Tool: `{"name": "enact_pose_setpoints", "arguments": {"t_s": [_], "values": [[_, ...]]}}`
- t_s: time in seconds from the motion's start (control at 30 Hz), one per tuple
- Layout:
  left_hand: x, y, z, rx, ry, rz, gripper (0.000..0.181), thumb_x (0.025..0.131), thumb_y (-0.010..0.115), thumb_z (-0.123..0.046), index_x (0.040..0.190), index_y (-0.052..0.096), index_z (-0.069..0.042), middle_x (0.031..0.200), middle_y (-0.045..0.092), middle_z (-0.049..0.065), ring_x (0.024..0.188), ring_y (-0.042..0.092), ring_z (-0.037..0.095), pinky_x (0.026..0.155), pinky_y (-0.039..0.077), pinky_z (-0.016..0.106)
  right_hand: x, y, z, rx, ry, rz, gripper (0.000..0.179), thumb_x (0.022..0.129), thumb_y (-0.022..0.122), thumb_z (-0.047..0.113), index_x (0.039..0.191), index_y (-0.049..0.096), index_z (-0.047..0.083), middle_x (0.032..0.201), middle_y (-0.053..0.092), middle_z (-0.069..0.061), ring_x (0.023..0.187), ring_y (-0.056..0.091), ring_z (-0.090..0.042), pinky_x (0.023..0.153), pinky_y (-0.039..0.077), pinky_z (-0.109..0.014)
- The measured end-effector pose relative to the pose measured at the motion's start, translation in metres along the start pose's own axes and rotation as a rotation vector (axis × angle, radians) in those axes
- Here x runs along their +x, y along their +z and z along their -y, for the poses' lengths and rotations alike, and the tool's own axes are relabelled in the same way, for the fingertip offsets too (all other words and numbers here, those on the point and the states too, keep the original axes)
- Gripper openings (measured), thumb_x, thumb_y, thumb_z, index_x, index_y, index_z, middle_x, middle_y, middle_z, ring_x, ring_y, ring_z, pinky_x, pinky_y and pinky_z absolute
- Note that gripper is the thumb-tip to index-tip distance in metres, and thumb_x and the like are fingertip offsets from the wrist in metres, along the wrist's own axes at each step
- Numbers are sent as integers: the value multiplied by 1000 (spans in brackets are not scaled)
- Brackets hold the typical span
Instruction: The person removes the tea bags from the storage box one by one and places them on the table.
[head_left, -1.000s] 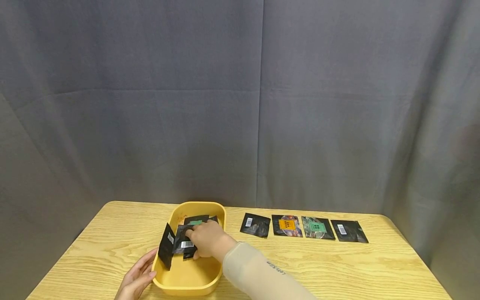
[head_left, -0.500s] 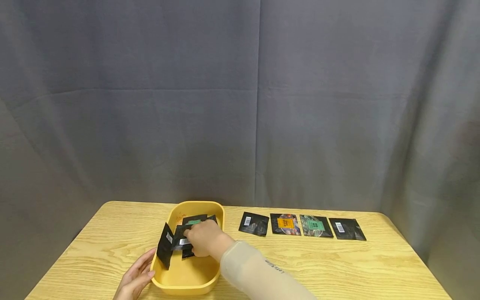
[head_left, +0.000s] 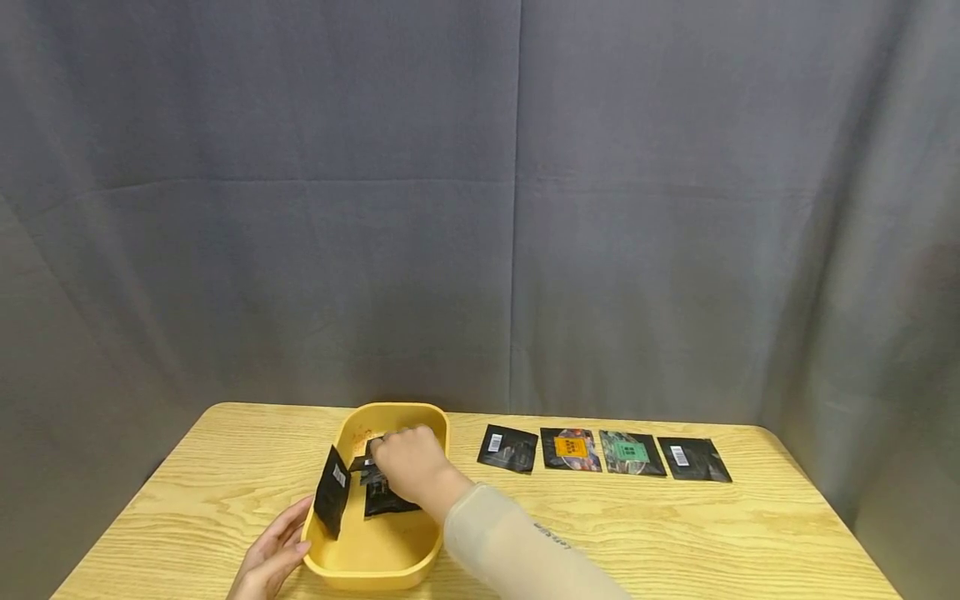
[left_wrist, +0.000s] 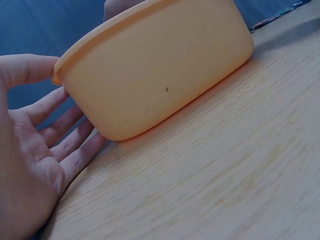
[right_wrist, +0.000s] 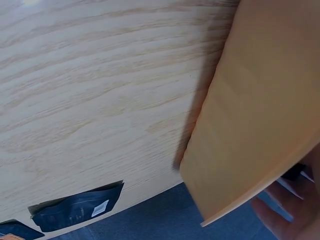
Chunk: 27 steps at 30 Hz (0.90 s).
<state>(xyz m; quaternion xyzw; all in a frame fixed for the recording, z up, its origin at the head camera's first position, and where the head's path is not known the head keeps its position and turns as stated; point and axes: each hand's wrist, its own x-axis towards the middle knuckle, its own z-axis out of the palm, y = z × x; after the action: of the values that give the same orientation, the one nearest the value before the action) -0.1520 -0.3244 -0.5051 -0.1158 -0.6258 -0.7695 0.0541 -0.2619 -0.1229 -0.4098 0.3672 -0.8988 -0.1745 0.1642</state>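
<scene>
A yellow plastic bin [head_left: 375, 575] stands at the table's left. My left hand [head_left: 272, 554] touches its near left corner from outside, thumb at the rim and fingers straight along the wall in the left wrist view. My right hand [head_left: 412, 463] reaches into the bin and pinches a black sachet [head_left: 363, 467], which tilts out past the fingertips. In the right wrist view, dark material [right_wrist: 294, 173] shows between those fingers, mostly hidden behind the bin wall. Another black sachet [head_left: 386, 502] lies beneath the hand. A barcoded sachet [head_left: 332, 493] leans upright against the left wall.
Right of the bin lies a row on the wooden table [head_left: 660, 542]: a black barcoded sachet [head_left: 510, 450], an orange-labelled one [head_left: 572, 450], a green-labelled one [head_left: 632, 453] and another black one [head_left: 694, 459]. A grey curtain [head_left: 480, 250] hangs behind.
The sachet under my right fingers has tipped up from lying nearly flat, baring more of the one below. My right hand has shifted slightly within the bin; the left hand stays put.
</scene>
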Motion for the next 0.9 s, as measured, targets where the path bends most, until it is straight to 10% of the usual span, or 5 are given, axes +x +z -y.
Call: {"name": "enact_pose_setpoints", "arguments": {"t_s": [0.9], "values": [[-1,5,-7,128,-114,-91,46,97,47,1,143,40,1,129,55,-4,110,57,-1,86,49,19,-39,-11,-43,84,-69,-345,13,86,71,14,95,73,23,88,70,10,78,63,-11,67,50,-26]]}}
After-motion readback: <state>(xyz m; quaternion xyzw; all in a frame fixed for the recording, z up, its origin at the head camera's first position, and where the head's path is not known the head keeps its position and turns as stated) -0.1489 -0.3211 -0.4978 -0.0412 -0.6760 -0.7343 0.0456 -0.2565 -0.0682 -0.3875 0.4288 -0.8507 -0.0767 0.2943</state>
